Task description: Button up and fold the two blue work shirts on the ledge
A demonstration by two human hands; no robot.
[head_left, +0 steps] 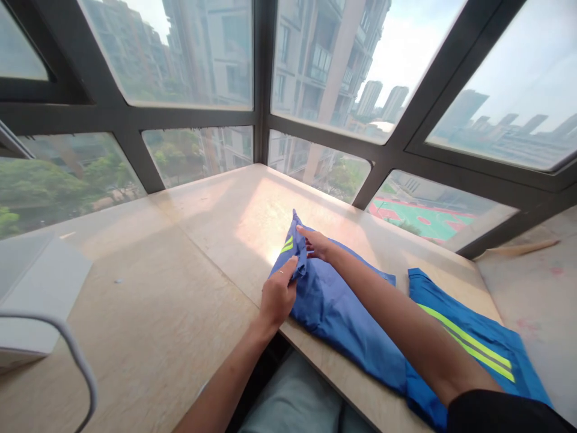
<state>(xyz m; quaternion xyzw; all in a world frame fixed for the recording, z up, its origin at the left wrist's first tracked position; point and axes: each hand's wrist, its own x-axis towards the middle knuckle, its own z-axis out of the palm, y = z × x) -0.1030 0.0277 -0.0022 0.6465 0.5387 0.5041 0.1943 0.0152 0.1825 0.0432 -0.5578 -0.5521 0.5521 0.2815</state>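
Observation:
A blue garment (pixel 342 307) with yellow-green stripes lies across the sill, and its left end is lifted. My left hand (pixel 278 294) is closed on the lower edge of this raised end, thumb on top, just beside a pair of short stripes. Slightly farther off, my right hand (pixel 318 245) pinches the upper edge of the same end, its thumb on the fabric and the other fingers curled, partly hidden. Under my right forearm, a brighter blue striped part (pixel 473 337) spreads to the right; whether it is one piece with the rest, I cannot tell.
The pale stone-like sill (pixel 198 282) runs into a corner of dark-framed windows (pixel 261 72). On the left stand a white box (pixel 36 288) and a grey cable (pixel 83 361). A pale wall (pixel 536 288) borders the right side.

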